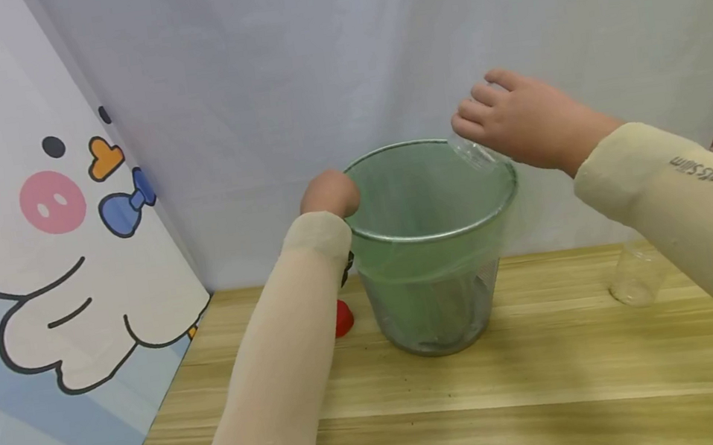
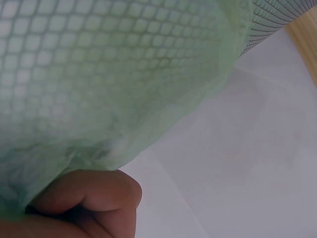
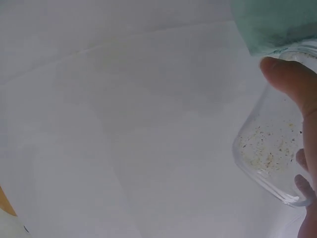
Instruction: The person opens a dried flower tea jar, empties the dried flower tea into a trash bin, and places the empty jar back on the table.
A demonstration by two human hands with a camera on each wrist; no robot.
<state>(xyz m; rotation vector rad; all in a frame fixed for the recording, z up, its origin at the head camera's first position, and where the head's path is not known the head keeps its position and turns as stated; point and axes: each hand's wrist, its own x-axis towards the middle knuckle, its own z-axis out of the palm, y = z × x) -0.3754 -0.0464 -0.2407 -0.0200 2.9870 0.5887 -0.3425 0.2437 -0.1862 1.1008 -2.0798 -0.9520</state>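
A wire-mesh trash bin [image 1: 396,319] stands on the table, lined with a green plastic bag [image 1: 428,254] folded over its rim. At the rim's left side my left hand [image 1: 330,194] has its fingers curled on the bag; in the left wrist view the hand [image 2: 94,203] pinches a gathered bit of the green plastic [image 2: 148,99]. Over the rim's right side, my right hand [image 1: 515,119] grips a clear jar [image 1: 472,153], tilted with its mouth toward the bin. Small brownish crumbs cling inside the jar [image 3: 270,148] in the right wrist view.
Another clear jar [image 1: 637,279] stands on the wooden table [image 1: 490,415] at the right, partly behind my right sleeve. A red object [image 1: 343,318] sits left of the bin, partly hidden by my left arm. A pale curtain [image 1: 243,79] hangs behind.
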